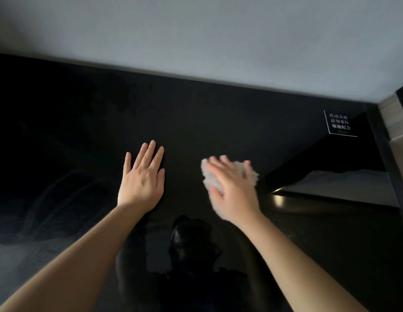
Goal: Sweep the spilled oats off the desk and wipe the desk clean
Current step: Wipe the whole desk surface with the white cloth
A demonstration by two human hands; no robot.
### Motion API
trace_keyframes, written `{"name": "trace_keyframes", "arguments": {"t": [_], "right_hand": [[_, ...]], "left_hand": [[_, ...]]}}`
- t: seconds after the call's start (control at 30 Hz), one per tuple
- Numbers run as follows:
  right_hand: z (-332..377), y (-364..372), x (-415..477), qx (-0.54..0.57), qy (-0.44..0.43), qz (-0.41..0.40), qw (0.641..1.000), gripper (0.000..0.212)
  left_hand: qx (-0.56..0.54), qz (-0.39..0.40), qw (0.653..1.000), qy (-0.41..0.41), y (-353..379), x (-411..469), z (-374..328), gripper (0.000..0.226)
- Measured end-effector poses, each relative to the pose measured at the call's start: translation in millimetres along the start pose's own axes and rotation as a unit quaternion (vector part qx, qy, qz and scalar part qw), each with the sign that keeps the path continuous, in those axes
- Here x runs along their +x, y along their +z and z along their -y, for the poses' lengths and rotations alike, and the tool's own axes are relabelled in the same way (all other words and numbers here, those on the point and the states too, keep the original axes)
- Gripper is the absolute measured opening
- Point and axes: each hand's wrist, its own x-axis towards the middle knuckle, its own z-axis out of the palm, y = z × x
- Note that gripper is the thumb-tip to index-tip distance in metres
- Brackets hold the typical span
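Note:
The desk (196, 113) is a glossy black glass top that fills most of the view. My left hand (143, 179) lies flat on it, fingers straight and together. To its right, my right hand (233, 188) presses a crumpled white tissue (207, 174) onto the desk with straight fingers; the hand is blurred by motion. The tissue shows at the hand's left side and beyond the fingertips. I see no oats on the dark surface.
A grey wall (196, 37) runs along the desk's far edge. A small black sign with white lettering (340, 124) sits at the far right corner. The desk's right edge (380, 140) drops off beside a lighter panel.

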Motion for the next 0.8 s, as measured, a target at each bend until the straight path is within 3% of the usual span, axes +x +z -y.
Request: {"name": "trace_keyframes", "arguments": {"t": [0.1, 0.17, 0.23, 0.33, 0.43, 0.53, 0.63, 0.7, 0.8], "right_hand": [[-44, -14, -2, -0.015, 0.203, -0.066, 0.977, 0.053], [-36, -12, 7, 0.008, 0.269, -0.093, 0.959, 0.053], [5, 1, 11, 0.004, 0.248, -0.094, 0.964, 0.056], [81, 26, -14, 0.006, 0.140, -0.047, 0.989, 0.061], [89, 28, -46, 0.025, 0.064, -0.013, 0.998, 0.062], [38, 12, -66, -0.003, 0.151, -0.087, 0.985, 0.064], [-9, -7, -75, -0.024, 0.306, -0.135, 0.942, 0.055], [-4, -13, -64, -0.017, 0.372, -0.150, 0.916, 0.049], [52, -1, -43, -0.035, 0.326, -0.126, 0.936, 0.043]], "left_hand": [[0.002, 0.002, 1.000, 0.000, 0, 0, -1, 0.055], [-0.002, 0.000, 1.000, -0.001, 1, 1, -1, 0.055], [-0.008, 0.001, 1.000, 0.002, 1, 0, -1, 0.055], [-0.033, 0.003, 0.999, 0.007, 0, 2, 0, 0.054], [-0.078, -0.005, 0.997, 0.005, -5, -4, 4, 0.053], [-0.063, -0.005, 0.998, 0.010, -15, -32, 11, 0.051], [-0.020, 0.004, 0.999, 0.050, -19, -81, 19, 0.053], [0.008, 0.028, 0.998, 0.057, -14, -109, 23, 0.059], [0.025, 0.038, 0.998, 0.040, -4, -125, 24, 0.060]]}}
